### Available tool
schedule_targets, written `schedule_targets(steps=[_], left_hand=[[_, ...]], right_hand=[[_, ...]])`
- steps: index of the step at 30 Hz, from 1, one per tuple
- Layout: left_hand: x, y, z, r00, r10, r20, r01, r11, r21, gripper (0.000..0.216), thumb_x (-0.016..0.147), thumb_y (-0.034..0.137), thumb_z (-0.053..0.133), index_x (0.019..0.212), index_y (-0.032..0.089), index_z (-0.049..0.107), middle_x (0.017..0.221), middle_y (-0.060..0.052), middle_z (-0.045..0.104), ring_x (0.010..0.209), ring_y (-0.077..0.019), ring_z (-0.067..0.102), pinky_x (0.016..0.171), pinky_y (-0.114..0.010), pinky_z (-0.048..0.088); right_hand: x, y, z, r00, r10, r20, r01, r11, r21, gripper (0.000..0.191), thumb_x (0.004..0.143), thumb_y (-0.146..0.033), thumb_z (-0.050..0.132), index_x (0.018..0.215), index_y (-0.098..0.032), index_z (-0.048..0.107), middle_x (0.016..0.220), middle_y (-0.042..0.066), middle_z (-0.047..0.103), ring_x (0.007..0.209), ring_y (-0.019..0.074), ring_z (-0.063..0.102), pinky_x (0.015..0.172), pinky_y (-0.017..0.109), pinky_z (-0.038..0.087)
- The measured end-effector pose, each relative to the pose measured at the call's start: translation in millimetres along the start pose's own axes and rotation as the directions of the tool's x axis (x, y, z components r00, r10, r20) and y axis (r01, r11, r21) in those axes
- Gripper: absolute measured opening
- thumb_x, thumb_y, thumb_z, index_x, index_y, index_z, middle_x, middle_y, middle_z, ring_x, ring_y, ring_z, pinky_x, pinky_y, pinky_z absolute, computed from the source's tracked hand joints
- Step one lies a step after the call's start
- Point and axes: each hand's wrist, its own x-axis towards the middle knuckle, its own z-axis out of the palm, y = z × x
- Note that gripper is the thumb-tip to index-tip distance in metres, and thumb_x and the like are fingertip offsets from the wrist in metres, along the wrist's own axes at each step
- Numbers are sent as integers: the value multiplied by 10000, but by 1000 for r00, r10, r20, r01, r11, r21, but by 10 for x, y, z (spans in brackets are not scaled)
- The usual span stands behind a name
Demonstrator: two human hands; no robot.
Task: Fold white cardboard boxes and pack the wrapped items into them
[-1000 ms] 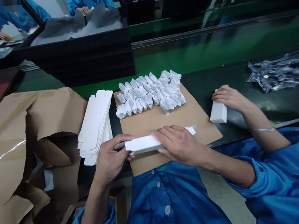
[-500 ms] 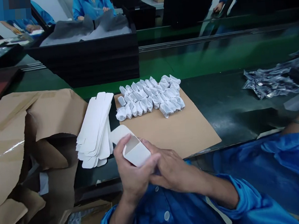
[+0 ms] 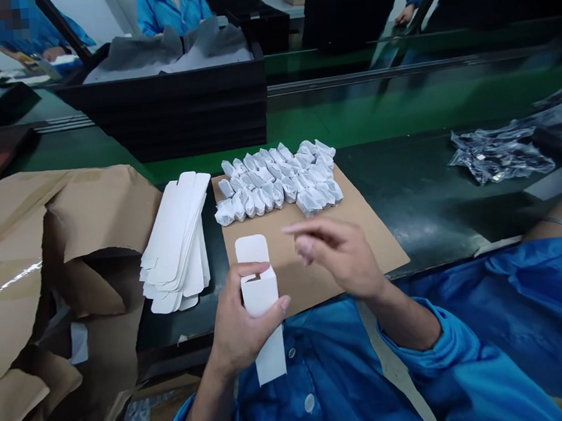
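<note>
Holding a box (image 3: 272,357) upright, the left hand (image 3: 239,334) clamps its fingers round the middle, flap open above them. The right hand (image 3: 343,254) has let go, fingers apart, just beside.

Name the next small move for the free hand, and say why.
Probably the right hand should reach forward and pick one wrapped packet from the rows on the cardboard sheet: the left hand holds the white box upright with its top flap open, and the right hand is empty.

Brown paper (image 3: 62,215) left; black crate (image 3: 176,115) behind; plastic bags (image 3: 500,154) right.
</note>
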Motion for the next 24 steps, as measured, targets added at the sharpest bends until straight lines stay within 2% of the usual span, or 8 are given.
schedule_targets(steps=[2,4,6,11,14,17,20,24], left_hand=[[-4,-1,13,1000,-11,18,11,1000,4,407,720,348,753,1057,227,559,857,-2,628,694,-163,628,582,-266,506],[-18,-21,49,1000,16,17,-16,1000,9,416,730,339,744,1074,231,537,858,-1,627,683,-158,626,575,-263,499],[-43,-61,88,1000,25,11,-25,1000,3,433,748,334,735,1100,234,503,886,-9,633,700,-161,637,604,-274,512],[-89,-133,114,998,39,-57,-38,999,21,596,742,346,750,1227,226,425,1077,-72,621,808,-196,674,673,-325,547],[-81,-104,104,995,66,-76,-65,998,7,640,733,307,758,1262,229,406,1153,-92,599,922,-229,687,734,-348,570],[-79,-65,114,997,-19,-72,6,984,-180,705,737,293,761,1295,251,332,1203,-102,576,875,-220,710,727,-362,594],[-89,-59,134,993,-81,-91,57,970,-238,600,728,302,770,1178,250,378,1128,-63,581,774,-183,705,669,-332,593],[-93,-79,166,979,-72,-192,57,995,-80,541,686,308,793,1084,222,437,964,-18,574,794,-173,659,638,-279,550]], right_hand=[[118,11,2,993,118,-17,-115,983,142,254,943,-400,587,970,-167,686,726,-8,592,610,96,550,555,225,462],[231,32,48,978,179,106,-201,942,268,347,920,-476,594,784,-159,631,654,-24,551,557,87,520,517,219,443],[307,46,99,963,174,205,-235,915,329,363,877,-476,655,712,-158,592,645,-32,542,565,80,507,522,209,432],[328,52,104,921,179,347,-300,893,336,269,738,-318,822,851,-148,647,779,-12,623,690,87,555,607,204,460],[323,99,87,928,210,307,-317,878,358,247,771,-334,790,855,-151,647,771,-12,620,670,87,555,575,200,449],[338,153,105,934,243,263,-333,858,390,263,782,-368,775,869,-154,649,743,-23,609,623,79,545,542,195,437],[349,161,129,926,247,287,-344,864,367,270,779,-375,777,884,-150,671,756,-14,620,632,81,541,540,192,430],[342,115,132,917,189,351,-309,893,327,248,756,-320,804,883,-144,683,841,10,659,745,104,583,646,218,465]])
